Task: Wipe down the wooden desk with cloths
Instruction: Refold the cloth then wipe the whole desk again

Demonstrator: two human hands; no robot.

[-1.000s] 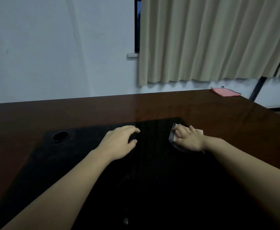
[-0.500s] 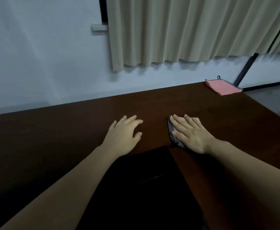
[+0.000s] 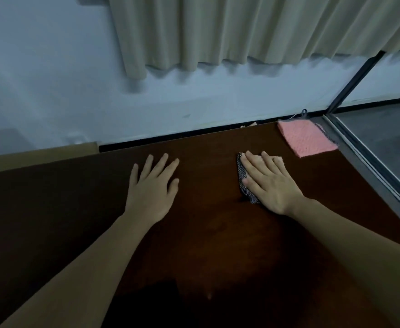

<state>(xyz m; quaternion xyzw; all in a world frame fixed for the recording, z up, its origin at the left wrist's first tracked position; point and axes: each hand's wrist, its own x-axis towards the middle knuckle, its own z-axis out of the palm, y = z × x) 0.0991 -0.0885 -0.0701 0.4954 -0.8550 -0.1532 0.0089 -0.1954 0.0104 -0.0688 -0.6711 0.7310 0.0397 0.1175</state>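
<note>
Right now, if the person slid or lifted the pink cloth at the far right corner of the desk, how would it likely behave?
The pink cloth lies flat and folded with a fuzzy surface, so it probably lifts limp and light. Its nap would likely drag rather than glide on the wooden desk. It sits at the desk's corner, so a push rightward could tip it off.

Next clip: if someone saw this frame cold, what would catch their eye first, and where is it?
Two bare hands lie flat on the dark brown wooden desk: the left hand rests open on bare wood at centre, and the right hand presses a dark speckled grey cloth just right of it. The brightest thing is a pink square cloth lying untouched at the desk's far right corner, below the beige curtain.
</note>
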